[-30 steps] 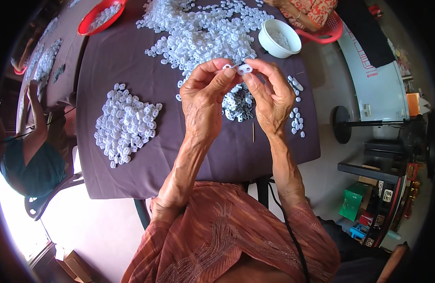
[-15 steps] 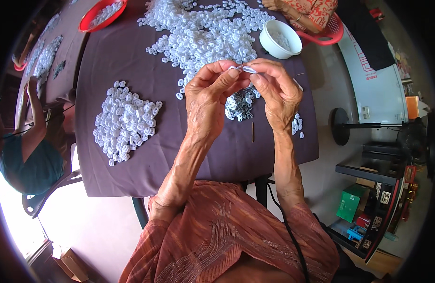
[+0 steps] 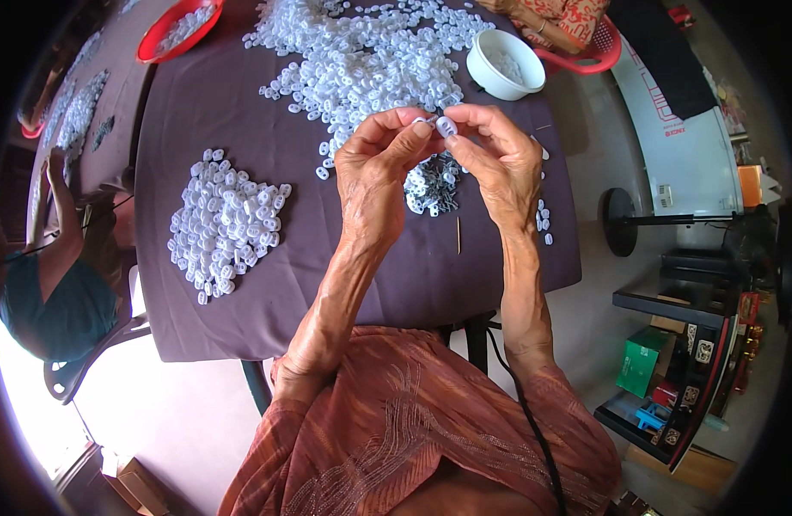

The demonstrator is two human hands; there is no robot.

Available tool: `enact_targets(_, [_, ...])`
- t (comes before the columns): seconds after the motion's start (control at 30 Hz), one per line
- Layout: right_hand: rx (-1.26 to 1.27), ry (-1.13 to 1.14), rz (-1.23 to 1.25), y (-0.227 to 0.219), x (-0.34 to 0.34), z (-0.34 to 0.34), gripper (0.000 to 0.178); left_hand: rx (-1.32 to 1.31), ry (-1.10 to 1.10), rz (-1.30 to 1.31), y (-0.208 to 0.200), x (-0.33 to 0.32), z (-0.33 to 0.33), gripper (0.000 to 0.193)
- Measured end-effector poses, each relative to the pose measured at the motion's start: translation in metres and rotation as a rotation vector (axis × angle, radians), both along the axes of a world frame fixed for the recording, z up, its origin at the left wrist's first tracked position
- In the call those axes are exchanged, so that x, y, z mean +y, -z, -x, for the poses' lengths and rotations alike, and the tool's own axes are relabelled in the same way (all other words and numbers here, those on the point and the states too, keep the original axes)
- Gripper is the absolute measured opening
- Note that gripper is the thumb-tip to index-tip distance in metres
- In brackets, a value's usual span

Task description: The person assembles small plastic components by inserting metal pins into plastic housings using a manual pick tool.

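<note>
Both my hands are raised above the middle of the table, fingertips almost meeting. My right hand pinches a small white oval plastic piece with dark markings on its face. My left hand is closed in a pinch on a small dark, twisted bit; its exact kind is too small to tell. Below the hands lies a heap of small grey and white pieces, partly hidden by my fingers. A thin wooden stick rests near that heap. To the left is a separate pile of white oval pieces.
A large spread of white oval pieces covers the far table. Beside it stands a white bowl; a red basin is at far left. Another person's arm is at top right, and another person sits left. Shelves stand right.
The white oval piece in my right hand has turned from edge-on to show its face. My hands remain in nearly the same place; the whole view has shifted slightly.
</note>
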State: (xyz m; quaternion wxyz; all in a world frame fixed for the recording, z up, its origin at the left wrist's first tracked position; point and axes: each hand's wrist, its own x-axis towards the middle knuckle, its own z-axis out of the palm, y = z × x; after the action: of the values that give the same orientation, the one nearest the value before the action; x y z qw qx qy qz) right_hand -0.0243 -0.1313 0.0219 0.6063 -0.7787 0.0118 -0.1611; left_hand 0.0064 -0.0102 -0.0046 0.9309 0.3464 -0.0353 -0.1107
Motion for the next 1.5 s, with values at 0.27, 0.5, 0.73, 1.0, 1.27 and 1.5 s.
enact_targets(0.27, [-0.043,0.046,-0.041,-0.001,0.006,0.001,0.013,0.038,0.008,0.026,0.001,-0.002,-0.001,0.012])
enact_targets(0.5, [-0.006,-0.024,-0.359,0.003,-0.007,-0.009,0.015,0.038,0.070,-0.049,0.000,0.001,0.001,0.011])
enact_targets(0.73, [0.030,-0.050,-0.305,-0.002,-0.007,-0.007,0.017,0.018,0.094,-0.093,-0.001,0.001,0.002,0.010])
enact_targets(1.0, [-0.008,-0.030,-0.179,-0.010,-0.002,-0.005,0.016,0.013,0.095,-0.074,-0.003,0.002,0.003,0.009])
enact_targets(1.27, [-0.014,-0.014,-0.098,-0.012,0.001,-0.004,0.016,0.041,0.054,-0.030,-0.004,0.001,0.004,0.014])
enact_targets(1.5, [-0.025,0.007,-0.020,-0.016,0.004,-0.002,0.016,0.034,0.057,-0.041,-0.004,0.001,0.004,0.014])
